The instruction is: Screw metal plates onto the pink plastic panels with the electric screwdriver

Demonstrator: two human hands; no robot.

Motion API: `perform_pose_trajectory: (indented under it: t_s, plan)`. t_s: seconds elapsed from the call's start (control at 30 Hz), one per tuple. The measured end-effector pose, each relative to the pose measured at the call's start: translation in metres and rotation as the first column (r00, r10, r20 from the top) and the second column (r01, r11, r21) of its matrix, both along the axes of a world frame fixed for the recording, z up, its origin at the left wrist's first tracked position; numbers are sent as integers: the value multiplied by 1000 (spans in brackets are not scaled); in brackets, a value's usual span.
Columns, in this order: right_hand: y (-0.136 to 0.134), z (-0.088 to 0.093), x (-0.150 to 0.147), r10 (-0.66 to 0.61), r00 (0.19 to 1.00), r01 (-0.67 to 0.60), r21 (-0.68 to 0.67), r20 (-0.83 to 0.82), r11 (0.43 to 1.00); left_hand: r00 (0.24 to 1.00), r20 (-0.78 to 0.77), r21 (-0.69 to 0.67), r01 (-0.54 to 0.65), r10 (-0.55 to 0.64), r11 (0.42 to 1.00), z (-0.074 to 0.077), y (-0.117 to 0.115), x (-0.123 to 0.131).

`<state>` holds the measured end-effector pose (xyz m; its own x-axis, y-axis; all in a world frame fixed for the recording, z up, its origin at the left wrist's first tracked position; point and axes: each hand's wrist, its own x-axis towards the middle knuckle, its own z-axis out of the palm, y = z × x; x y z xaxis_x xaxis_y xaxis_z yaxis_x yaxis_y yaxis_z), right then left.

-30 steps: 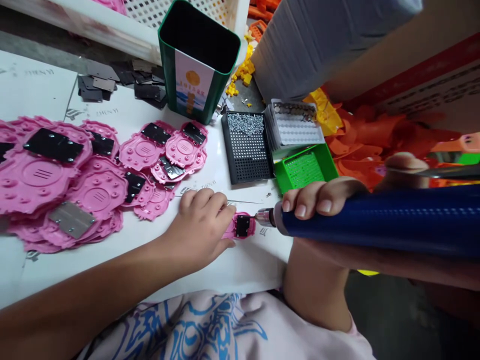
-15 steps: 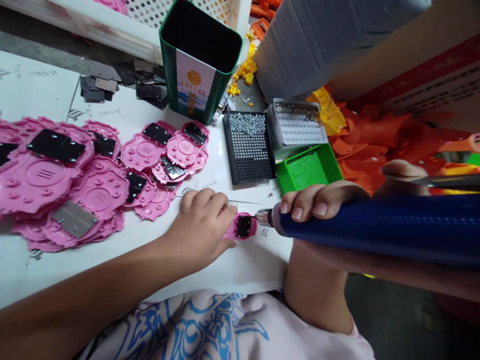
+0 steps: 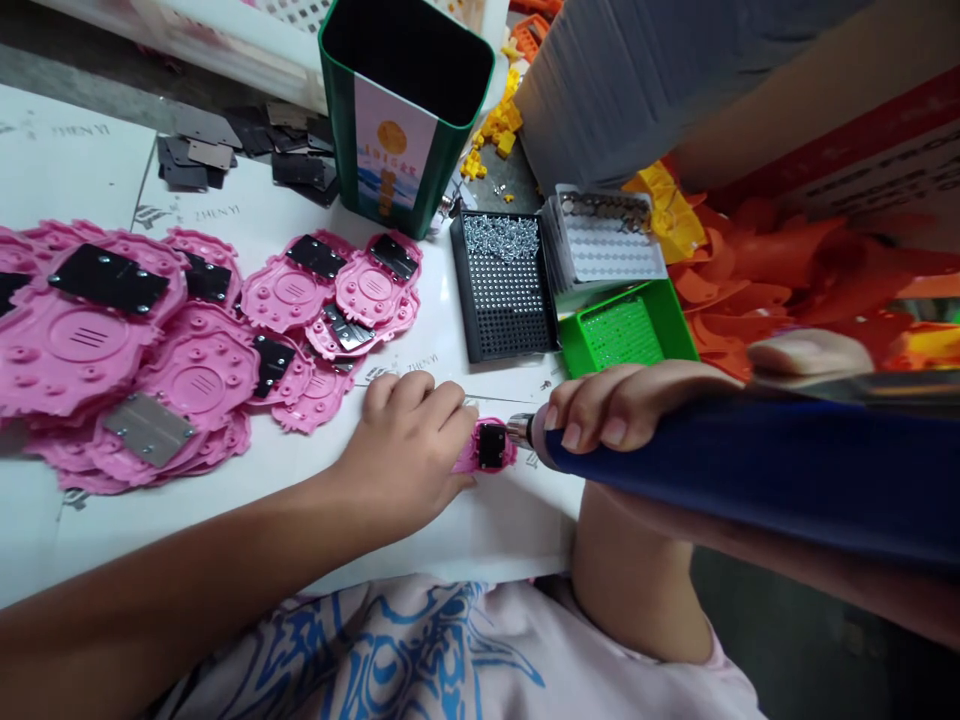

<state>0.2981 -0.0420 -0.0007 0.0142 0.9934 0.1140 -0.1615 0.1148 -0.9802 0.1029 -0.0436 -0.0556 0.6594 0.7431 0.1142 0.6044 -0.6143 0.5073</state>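
My left hand (image 3: 409,450) is closed over a pink plastic cover (image 3: 466,458) and presses it to the white table. A small black plate (image 3: 492,446) lies on the cover's uncovered end. My right hand (image 3: 637,400) wraps round a blue electric screwdriver (image 3: 735,470), held almost level in this view. Its metal tip (image 3: 519,430) is at the right edge of the black plate; whether it touches a screw I cannot make out. Several more pink covers (image 3: 199,385) with black or silver plates are heaped to the left.
Beyond my hands are a black screw tray (image 3: 506,325) with loose screws, a green tray (image 3: 679,320) and a tall dark green bin (image 3: 341,150). Loose metal plates (image 3: 202,155) lie at the back left. Orange plastic parts (image 3: 787,260) are piled at the right.
The screwdriver's tip has shifted slightly left and up over the plate, and its body has tilted a little. My left hand stays on the pink cover. The whole view has shifted slightly.
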Motion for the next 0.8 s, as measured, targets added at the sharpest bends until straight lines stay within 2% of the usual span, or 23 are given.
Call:
perform_pose_trajectory:
  t_s: [0.07,0.17,0.37,0.53,0.67,0.8]
  plan:
    - [3,-1,0,49,999,-49,119,10,992,1000,-2,-6,2,-2,1000,-1,0,0]
    - [6,-3,-2,112,994,-111,153,-2,982,1000,-16,-6,16,-16,1000,-1,0,-2]
    - [7,-5,-2,-2,985,60,328,-173,943,993,-96,-35,64,-67,997,2,4,-6]
    - [11,-8,8,-114,978,161,290,-175,943,991,-114,-72,63,-71,995,6,1,-6]
    - [16,-8,11,-205,954,254,232,-217,939,994,-105,-32,22,-26,999,23,-2,-8]
    - [19,-7,12,-177,955,230,221,-237,948,986,-119,59,-112,118,992,54,6,-27]
